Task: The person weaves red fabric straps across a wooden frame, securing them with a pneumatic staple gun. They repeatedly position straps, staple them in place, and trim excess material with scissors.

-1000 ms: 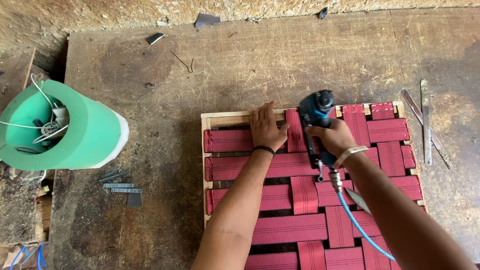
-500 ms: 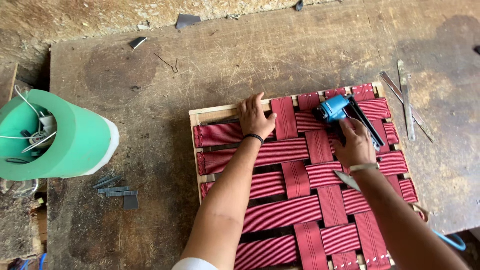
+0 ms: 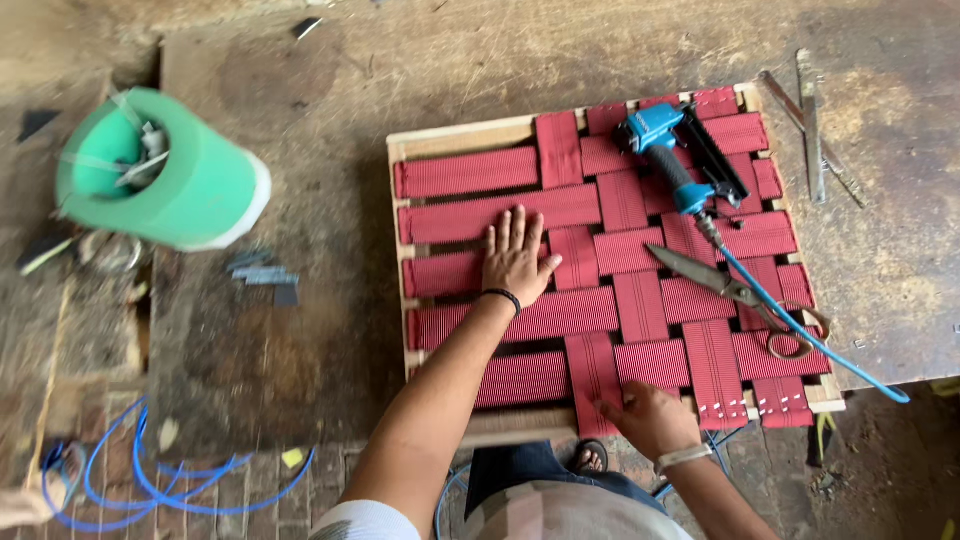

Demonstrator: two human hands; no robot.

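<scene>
A square wooden frame (image 3: 470, 135) woven with red webbing straps (image 3: 640, 290) lies flat on a worn workbench. My left hand (image 3: 517, 257) rests palm down, fingers spread, on the straps left of the middle. My right hand (image 3: 650, 415) grips the near edge of the frame at a vertical strap's end. A blue pneumatic stapler (image 3: 672, 150) lies on the webbing at the far right, its blue hose (image 3: 800, 325) trailing off the near right corner. Scissors (image 3: 735, 290) lie on the straps beside the hose.
A green plastic bucket (image 3: 175, 180) with scraps inside lies on its side at the left. Staple strips (image 3: 262, 272) lie near it. Metal strips (image 3: 810, 120) lie at the far right. Coiled blue hose (image 3: 150, 480) lies on the floor.
My right hand has let go of the stapler, which now lies on the webbing, and moved to the frame's near edge. My left hand slid nearer on the straps.
</scene>
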